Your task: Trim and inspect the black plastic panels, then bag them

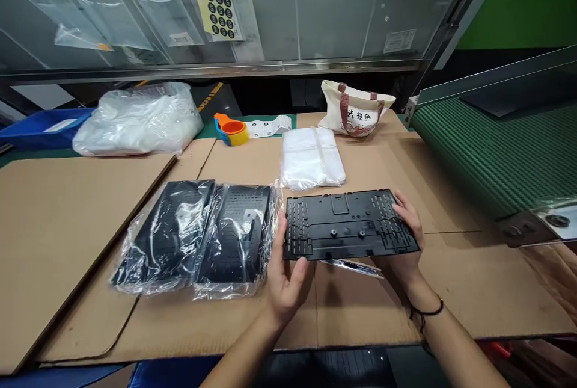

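A black plastic panel (347,225) with slotted vents at both ends is held up above the cardboard, its ribbed face toward me. My left hand (286,283) grips its left end, thumb at the lower edge. Around the right end, my right hand (408,243) has its fingers on the edge. A metal-bladed tool (354,267), perhaps a cutter, lies partly hidden below the panel. To the left are two clear-bagged black panels, one (169,234) beside the other (237,234). Behind the held panel sits a stack of clear plastic bags (311,159).
Cardboard (460,286) covers the table, with a raised sheet (67,225) at left. At the back are a plastic bundle (139,117), blue tray (27,132), orange-yellow tape holder (233,130) and cloth bag (356,108). A green conveyor (487,147) stands at right.
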Demonstrator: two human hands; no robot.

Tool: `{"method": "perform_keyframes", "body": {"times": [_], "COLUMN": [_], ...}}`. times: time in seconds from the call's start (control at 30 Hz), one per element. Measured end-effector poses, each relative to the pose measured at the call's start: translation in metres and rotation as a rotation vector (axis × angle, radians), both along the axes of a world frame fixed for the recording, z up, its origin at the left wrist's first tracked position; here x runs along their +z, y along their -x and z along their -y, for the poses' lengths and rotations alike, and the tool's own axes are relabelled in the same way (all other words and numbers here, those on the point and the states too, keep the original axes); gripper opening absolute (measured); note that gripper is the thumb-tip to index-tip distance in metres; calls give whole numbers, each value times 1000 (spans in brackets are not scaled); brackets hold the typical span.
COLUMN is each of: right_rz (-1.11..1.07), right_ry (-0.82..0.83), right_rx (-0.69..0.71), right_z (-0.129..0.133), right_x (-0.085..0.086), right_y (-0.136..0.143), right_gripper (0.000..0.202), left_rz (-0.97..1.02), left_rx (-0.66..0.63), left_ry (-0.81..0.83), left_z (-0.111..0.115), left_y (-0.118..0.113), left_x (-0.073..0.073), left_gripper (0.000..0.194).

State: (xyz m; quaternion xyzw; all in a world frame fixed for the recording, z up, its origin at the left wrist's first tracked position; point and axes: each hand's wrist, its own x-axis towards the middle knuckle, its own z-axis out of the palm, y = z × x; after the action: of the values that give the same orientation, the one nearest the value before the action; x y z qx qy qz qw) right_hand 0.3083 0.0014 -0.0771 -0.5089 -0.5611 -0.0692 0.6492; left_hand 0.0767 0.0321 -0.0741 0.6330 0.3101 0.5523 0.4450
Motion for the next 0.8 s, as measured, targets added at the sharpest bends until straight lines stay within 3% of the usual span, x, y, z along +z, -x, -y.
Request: {"method": "perform_keyframes", "body": {"times": [0.2,0.47,0.8], "right_rz": [-68,-233,-259], "right_ry": [-70,-25,78], "right_rx": [-2,-51,-71], "right_z": [-2,-3,-3], "right_x": [-3,-6,-6], "right_y": [6,7,9], "right_gripper": [53,22,16], "left_rz": [24,8,36], "left_rx": [-10,16,28], "left_ry": [-75,-201,-276], "left_z": [6,10,12], "left_y": [0,-1,-2], "left_x": [-6,-2,-4], "left_gripper": [71,78,77]}}
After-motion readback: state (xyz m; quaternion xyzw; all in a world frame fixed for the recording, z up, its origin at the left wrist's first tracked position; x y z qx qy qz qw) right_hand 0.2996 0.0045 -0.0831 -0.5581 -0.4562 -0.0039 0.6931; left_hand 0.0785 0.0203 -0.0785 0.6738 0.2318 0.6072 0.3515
